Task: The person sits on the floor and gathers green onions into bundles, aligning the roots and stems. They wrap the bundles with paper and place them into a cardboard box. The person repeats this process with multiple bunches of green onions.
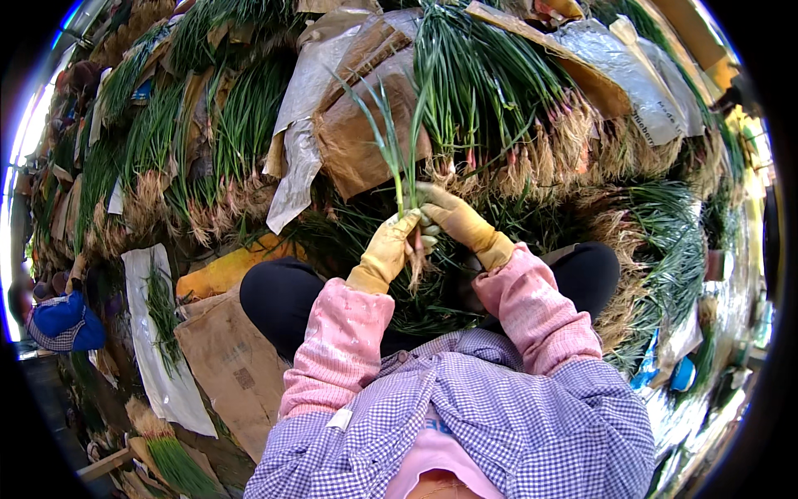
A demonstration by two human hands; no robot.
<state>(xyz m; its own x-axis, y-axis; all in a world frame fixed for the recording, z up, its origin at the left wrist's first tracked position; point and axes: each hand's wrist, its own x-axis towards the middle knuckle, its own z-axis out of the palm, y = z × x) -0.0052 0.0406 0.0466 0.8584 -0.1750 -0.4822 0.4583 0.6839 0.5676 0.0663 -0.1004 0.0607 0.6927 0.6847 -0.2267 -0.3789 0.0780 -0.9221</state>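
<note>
My left hand point(385, 251) in a yellow glove is closed on a small bunch of green onions point(397, 179) held upright in front of me, its reddish stems and pale roots hanging below the fingers. My right hand point(460, 223), also gloved, has its fingers closed on the same bunch, just right of the left hand. Loose dark green leaves point(420, 308) lie beneath them between my bent legs. Beyond my hands a thick pile of green onions point(490, 75) lies with roots toward me, beside brown paper point(366, 137).
More rows of onions point(241, 125) lie at the upper left, another heap point(657, 249) at my right. A brown sack point(224, 358) and a white plastic sheet point(158, 333) are at my left. A co-worker point(62, 320) in blue is at the far left.
</note>
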